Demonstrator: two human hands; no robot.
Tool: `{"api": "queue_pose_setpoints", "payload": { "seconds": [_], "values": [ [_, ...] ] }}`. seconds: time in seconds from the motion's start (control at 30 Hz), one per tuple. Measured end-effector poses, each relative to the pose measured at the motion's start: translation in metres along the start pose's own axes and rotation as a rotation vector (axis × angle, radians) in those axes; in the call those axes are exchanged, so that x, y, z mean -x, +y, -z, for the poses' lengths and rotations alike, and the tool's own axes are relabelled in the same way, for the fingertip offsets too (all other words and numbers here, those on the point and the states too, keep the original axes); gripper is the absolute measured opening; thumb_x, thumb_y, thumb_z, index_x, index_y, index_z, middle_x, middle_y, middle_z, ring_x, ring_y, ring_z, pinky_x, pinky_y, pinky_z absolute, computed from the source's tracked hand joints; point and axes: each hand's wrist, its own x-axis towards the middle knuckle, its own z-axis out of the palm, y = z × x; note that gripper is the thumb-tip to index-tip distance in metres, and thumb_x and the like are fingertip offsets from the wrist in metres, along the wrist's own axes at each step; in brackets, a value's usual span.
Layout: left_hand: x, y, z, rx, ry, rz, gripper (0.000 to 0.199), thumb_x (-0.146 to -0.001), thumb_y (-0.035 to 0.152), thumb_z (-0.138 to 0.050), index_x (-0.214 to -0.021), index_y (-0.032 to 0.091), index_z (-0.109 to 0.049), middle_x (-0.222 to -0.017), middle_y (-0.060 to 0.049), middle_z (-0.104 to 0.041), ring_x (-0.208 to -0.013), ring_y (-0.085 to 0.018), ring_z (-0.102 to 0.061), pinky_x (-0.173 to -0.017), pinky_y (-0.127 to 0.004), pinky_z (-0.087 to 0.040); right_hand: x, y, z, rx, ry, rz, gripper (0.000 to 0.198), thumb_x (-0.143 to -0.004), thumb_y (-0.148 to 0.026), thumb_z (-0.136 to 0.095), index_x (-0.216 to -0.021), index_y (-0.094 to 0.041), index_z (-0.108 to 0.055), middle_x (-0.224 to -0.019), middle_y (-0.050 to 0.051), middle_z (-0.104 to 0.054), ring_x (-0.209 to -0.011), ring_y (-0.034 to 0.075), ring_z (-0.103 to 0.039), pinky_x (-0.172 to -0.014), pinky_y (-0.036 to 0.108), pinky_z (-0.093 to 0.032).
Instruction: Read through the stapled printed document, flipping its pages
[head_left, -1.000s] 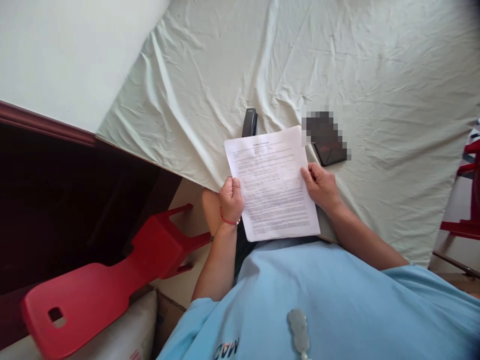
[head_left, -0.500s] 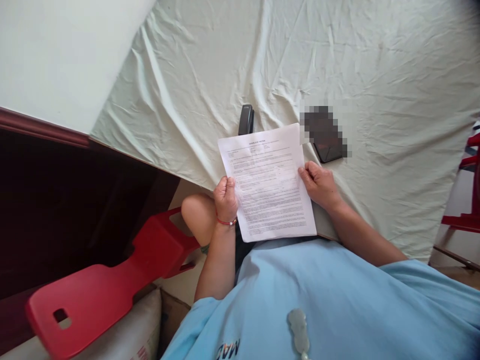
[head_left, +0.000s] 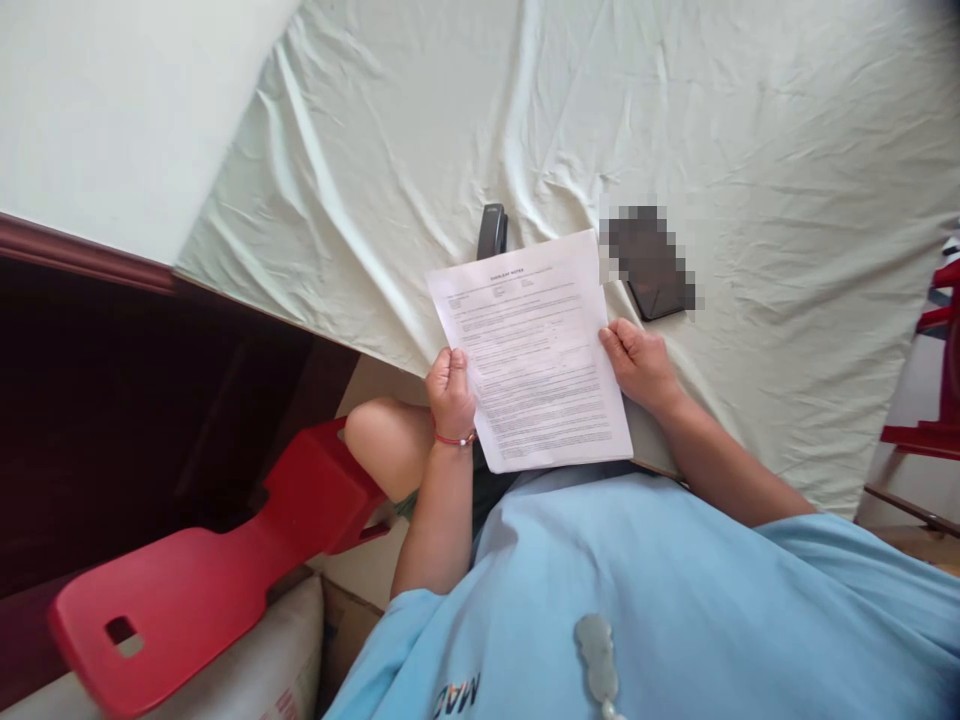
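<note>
At the near edge of the cloth-covered worktop, the fingers of both hands are curled shut on a white printed sheet of paper: the left hand, with a thin red cord bracelet at its wrist, pinches the sheet's left margin with the thumb on top and the other fingers folded under, while the right hand pinches the right margin in the same way. Held by both sides, the page stays flat and tilted up toward the person's view, which looks like a grip for reading its dense lines of text; its lower edge hangs over the lap and its upper edge reaches over the worktop. Just beyond the top edge of the sheet lies a black stapler, partly hidden by the page, and just beside the top right corner lies a dark flat rectangular object, blurred so that no detail can be told. Both rest on the wrinkled pale green cloth. Below the left hand a bare knee shows, next to a red plastic stool tipped on its side. A light blue shirt fills the foreground.
</note>
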Motion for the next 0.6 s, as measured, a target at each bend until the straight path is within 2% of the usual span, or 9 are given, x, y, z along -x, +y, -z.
{"api": "queue_pose_setpoints", "payload": {
  "seconds": [0.23, 0.6],
  "values": [
    [-0.0037, 0.0009, 0.0012, 0.022, -0.053, 0.014, 0.04, -0.094, 0.053, -0.064, -0.078, 0.017, -0.06, -0.074, -0.001, -0.058, -0.069, -0.011, -0.055, -0.064, -0.023, -0.046, -0.0012, 0.0009, 0.002, 0.008, -0.022, 0.011, 0.034, -0.099, -0.045, -0.042, -0.071, -0.024, -0.039, -0.065, 0.001, -0.053, -0.061, 0.017, -0.048, -0.062, 0.033, -0.032],
    [-0.0059, 0.0021, 0.0022, -0.126, -0.078, -0.037, 0.041, -0.096, 0.055, -0.06, -0.082, 0.017, -0.063, -0.077, -0.003, -0.061, -0.073, -0.013, -0.057, -0.068, -0.025, -0.047, -0.002, -0.0022, 0.005, -0.012, -0.065, 0.012, 0.031, -0.097, -0.043, -0.043, -0.072, -0.025, -0.039, -0.067, 0.001, -0.053, -0.063, 0.018, -0.048, -0.063, 0.033, -0.033]
  ]
}}
